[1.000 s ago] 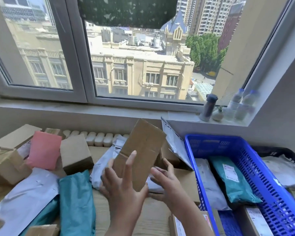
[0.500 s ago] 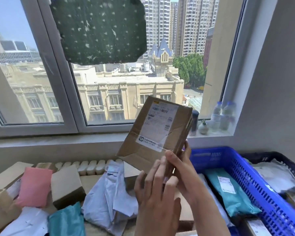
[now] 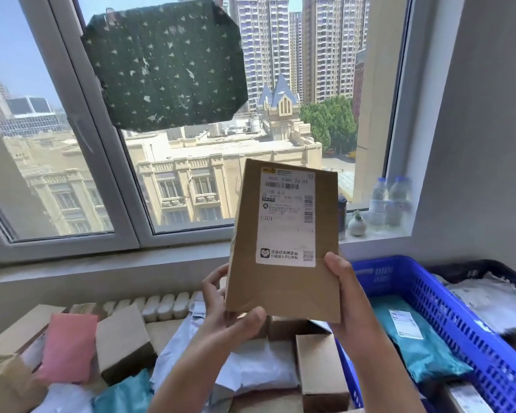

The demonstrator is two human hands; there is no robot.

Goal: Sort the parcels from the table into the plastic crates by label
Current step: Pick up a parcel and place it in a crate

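A brown cardboard parcel [image 3: 283,281] is held upright in front of the window, its white shipping label [image 3: 286,216] facing me. My left hand [image 3: 224,311] grips its lower left corner, thumb on the front. Along the parcel's lower right edge my right hand [image 3: 344,293] holds it, thumb on the front. The blue plastic crate [image 3: 447,317] stands at the right with a teal mailer [image 3: 414,338] inside. A dark crate [image 3: 489,266] behind it holds grey mailers.
The table below is piled with parcels: a pink mailer [image 3: 67,344], brown boxes [image 3: 122,341], [image 3: 319,368], white mailers [image 3: 251,365] and a teal mailer [image 3: 122,394]. Bottles [image 3: 388,201] and a small vase [image 3: 356,223] stand on the window sill.
The parcel has been raised from the table and turned until its label faces me squarely. Both hands have shifted to its lower corners, and my view has tilted up.
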